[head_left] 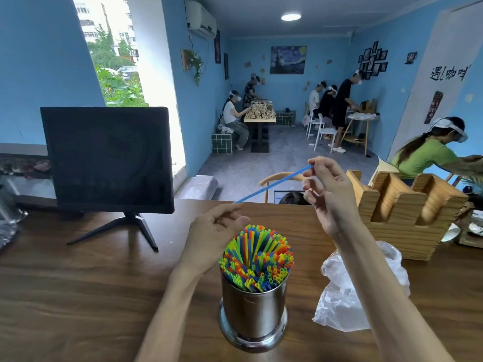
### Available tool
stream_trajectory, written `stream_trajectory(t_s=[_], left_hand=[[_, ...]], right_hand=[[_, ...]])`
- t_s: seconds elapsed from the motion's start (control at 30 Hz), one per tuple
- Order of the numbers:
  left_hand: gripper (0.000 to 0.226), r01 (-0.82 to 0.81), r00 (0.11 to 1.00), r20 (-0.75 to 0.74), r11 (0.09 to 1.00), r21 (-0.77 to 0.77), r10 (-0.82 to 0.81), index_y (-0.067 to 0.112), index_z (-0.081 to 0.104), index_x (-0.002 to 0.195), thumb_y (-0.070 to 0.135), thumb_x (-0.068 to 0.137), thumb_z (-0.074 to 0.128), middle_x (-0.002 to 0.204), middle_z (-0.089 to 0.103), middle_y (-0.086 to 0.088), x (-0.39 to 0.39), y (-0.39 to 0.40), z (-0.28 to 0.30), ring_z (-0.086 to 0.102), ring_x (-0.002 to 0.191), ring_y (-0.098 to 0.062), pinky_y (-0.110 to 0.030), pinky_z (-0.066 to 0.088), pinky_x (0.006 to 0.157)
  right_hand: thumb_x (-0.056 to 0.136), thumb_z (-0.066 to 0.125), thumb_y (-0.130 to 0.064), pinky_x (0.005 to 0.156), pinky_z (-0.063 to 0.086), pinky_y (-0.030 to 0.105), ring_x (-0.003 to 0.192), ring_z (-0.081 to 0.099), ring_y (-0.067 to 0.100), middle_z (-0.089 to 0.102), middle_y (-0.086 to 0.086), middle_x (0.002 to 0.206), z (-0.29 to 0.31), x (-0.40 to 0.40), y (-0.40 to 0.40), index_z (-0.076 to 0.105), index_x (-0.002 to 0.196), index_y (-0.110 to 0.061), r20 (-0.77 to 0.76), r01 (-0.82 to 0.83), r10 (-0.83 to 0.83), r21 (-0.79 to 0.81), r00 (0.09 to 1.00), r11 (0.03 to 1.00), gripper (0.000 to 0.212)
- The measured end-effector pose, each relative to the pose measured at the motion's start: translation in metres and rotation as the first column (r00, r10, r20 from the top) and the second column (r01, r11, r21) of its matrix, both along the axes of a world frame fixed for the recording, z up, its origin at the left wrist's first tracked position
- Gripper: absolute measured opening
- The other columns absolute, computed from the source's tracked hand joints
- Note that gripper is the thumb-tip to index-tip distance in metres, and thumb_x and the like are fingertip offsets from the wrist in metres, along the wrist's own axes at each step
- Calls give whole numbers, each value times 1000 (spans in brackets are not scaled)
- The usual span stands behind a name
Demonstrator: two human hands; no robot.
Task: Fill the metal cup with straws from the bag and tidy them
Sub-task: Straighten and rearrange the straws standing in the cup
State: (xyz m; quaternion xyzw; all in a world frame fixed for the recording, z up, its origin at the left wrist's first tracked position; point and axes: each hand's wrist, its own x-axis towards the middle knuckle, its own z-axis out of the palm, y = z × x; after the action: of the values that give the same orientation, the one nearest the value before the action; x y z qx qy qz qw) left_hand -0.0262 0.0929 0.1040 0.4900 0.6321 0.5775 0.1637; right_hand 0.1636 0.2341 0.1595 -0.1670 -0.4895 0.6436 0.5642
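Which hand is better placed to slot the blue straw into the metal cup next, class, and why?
Probably the left hand: it holds the blue straw's lower end just above the packed straws in the metal cup. The right hand pinches the upper end, higher and farther away.

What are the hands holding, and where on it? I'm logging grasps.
One blue straw: the right hand pinches its far end, the left hand touches its near end, grip unclear.

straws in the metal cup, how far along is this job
Mostly done: the metal cup is packed with coloured straws. In hand: the right hand pinches one blue straw, its far end at the left hand. Left: insert it and level the tops; the plastic bag looks nearly empty.
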Motion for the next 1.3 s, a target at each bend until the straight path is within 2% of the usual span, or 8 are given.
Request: stream_trajectory(t_s=[0.17,0.3,0.4,0.6,0.7,0.8,1.03,1.3], left_hand=[[25,-77,981,187,989,128,53,28,77,103,45,91,63,90,79,11,0,-2,6,67,77,4,-8,47,65],[26,-345,814,565,895,282,136,15,79,104,36,99,63,90,80,3,-3,-1,15,70,75,-3,-14,52,62],[21,-395,775,627,834,385,78,20,76,104,33,102,59,95,80,2,-6,-5,26,73,84,-7,-15,54,66],[21,-279,953,264,773,569,150,25,53,127,23,107,52,82,76,3,0,-10,34,73,73,-16,-21,55,69],[36,-231,972,84,821,521,220,5,56,118,37,99,53,92,72,24,14,-7,30,72,76,-5,-19,55,65],[21,-199,978,51,834,514,203,20,52,108,39,99,54,87,72,23,19,-6,25,71,79,-4,-18,54,66],[7,-310,950,190,679,666,247,33,53,106,26,104,53,95,72,-6,14,-12,36,69,81,-11,-20,52,73],[15,-24,959,-273,983,180,73,40,71,83,29,89,79,108,71,17,21,-7,7,64,106,-5,-12,46,83]], right_hand=[[93,61,-28,42,39,17,59,58,11,69,0,76,-12,-4,-1,64,96,-12,32,-69,68,13,997,998,16],[90,63,-27,46,45,17,64,66,11,75,6,84,-30,-8,-7,69,96,-10,134,-185,176,55,975,981,19],[88,68,-31,60,51,20,77,69,14,77,9,92,-43,-6,-8,79,93,-21,337,-271,217,119,916,955,16],[92,73,-39,79,51,18,96,67,10,75,-9,99,-55,-21,-4,79,95,-34,716,-331,73,228,694,916,9],[91,71,-49,81,54,26,90,70,10,76,-6,95,-58,-34,-4,78,95,-38,816,-378,67,191,574,906,14],[92,69,-49,81,58,28,88,74,9,78,-7,91,-56,-40,-5,79,91,-34,852,-442,121,138,509,886,18],[92,71,-43,82,59,31,83,73,6,77,-11,83,-54,-42,-2,80,84,-31,857,-398,56,179,512,900,17],[100,64,-32,71,45,19,79,64,-2,77,-9,95,-18,-37,-6,77,96,-30,629,-170,-123,385,768,907,14]])
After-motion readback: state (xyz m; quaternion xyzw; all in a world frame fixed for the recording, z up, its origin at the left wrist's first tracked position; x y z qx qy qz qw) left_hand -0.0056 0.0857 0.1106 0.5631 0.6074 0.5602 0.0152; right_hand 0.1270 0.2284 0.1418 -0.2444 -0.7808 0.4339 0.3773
